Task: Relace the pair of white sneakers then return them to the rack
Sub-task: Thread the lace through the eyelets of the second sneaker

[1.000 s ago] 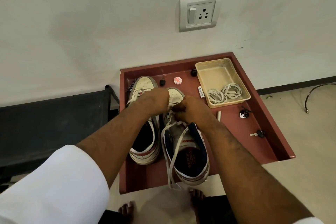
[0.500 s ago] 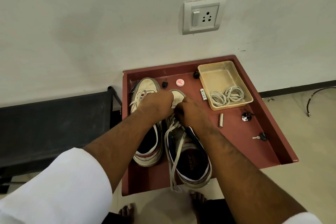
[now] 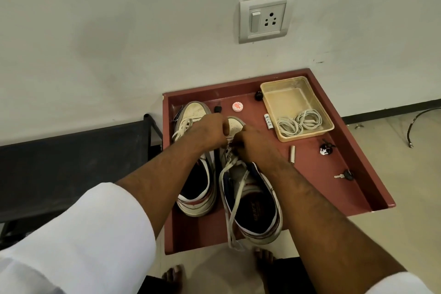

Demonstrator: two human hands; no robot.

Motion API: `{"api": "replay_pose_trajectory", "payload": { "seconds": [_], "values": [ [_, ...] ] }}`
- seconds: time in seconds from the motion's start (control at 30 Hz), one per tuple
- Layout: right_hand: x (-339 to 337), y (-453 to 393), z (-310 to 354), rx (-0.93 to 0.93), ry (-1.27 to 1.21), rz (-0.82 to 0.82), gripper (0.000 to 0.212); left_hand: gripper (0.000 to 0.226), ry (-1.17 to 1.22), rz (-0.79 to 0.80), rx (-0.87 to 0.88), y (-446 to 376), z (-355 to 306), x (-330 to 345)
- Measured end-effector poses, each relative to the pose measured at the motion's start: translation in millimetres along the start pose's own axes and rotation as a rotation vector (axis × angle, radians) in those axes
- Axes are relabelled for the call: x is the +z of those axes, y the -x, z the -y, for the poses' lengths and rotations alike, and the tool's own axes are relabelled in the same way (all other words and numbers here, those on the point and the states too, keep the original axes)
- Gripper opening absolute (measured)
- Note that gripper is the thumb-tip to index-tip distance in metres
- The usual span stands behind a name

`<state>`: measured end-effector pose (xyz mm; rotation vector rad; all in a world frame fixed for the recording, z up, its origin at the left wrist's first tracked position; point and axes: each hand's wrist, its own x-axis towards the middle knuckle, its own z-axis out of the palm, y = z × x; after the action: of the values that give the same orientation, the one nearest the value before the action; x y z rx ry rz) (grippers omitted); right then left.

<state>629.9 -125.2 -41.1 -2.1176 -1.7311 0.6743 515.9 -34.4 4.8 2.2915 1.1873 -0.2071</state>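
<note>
Two white sneakers with navy lining stand side by side on a red-brown tray, toes toward the wall. The left sneaker has lace threaded near its toe. Over the front eyelets of the right sneaker my left hand and my right hand meet, fingers curled, pinching its white lace. The fingertips hide the exact eyelet. The lace's loose ends trail back across the shoe opening and hang over the tray's front edge.
A beige plastic box with coiled white laces sits at the tray's back right. Small items lie on the tray: a round red-white tin, batteries, keys. A black bench stands left. A wall socket is above.
The view has shifted slightly. Both hands stay at the right sneaker's front eyelets, working the lace; the right hand has edged a little toward the toe.
</note>
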Motion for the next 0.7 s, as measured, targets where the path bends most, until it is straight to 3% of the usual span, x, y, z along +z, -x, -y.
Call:
{"api": "replay_pose_trajectory", "payload": {
  "seconds": [0.23,0.37,0.53,0.7],
  "values": [
    [5,0,2,0.038,-0.081,-0.058,0.018,0.002,-0.090,-0.058,0.006,0,-5,3],
    [7,-1,3,-0.010,-0.043,-0.084,0.018,0.014,-0.143,-0.079,-0.045,4,-8,7],
    [2,-3,4,-0.050,0.048,0.026,0.026,0.030,-0.313,-0.072,-0.164,7,-19,18],
    [1,-1,-1,-0.006,0.026,0.078,0.021,0.018,0.020,0.158,-0.206,1,-10,-3]
  ]
}}
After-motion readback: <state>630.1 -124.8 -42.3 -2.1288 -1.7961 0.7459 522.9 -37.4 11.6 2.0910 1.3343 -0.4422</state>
